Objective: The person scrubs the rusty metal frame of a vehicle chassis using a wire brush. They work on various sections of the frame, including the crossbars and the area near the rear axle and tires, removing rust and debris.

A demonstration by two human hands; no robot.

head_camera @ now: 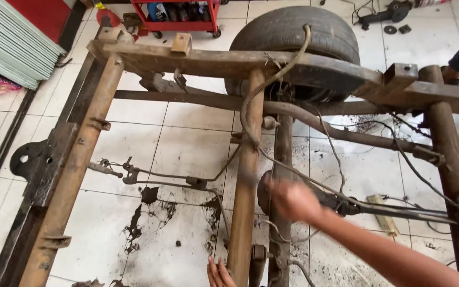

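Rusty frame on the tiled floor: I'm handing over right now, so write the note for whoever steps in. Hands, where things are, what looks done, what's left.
Right hand: blurred, reaching in over the dark axle part beside the middle bar; whether its grip holds anything cannot be told.
Left hand: only the fingers show at the bottom edge, touching the foot of the middle bar, open.
Rusty frame lies bare on the white tiles, one tyre at the far end, loose cables draped over it.
Done: frame stripped bare.
Left: cables still hang on; black dirt on the tiles.
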